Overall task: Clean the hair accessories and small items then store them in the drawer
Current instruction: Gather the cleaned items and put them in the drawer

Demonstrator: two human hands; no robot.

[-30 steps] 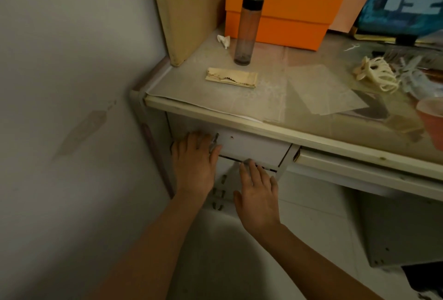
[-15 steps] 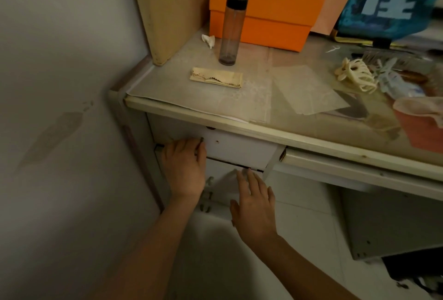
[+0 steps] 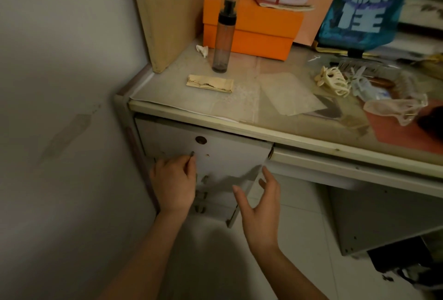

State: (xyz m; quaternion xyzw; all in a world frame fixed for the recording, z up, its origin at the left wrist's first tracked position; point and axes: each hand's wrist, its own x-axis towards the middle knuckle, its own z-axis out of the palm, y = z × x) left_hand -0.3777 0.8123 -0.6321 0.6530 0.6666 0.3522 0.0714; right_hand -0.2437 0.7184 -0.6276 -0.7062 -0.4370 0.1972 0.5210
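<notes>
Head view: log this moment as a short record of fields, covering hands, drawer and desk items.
left hand: fingers curled at the drawer front, lower left part
right hand: open, fingers spread by the drawer's lower right corner
drawer: front still under the desk edge; inside hidden
cream hair clip: on the desktop, right side
clear hair clip: on the desktop, nearer the edge
spray bottle: upright, before the orange box
folded cloth: flat near the bottle

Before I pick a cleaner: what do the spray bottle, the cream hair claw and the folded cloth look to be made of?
Spray bottle: tinted see-through plastic, it seems, with a black pump under a clear cap. Hair claw: cream plastic, glossy, moulded teeth. Cloth: thin beige fabric with zigzag-cut edges, perhaps microfibre; too small to be sure.
</notes>
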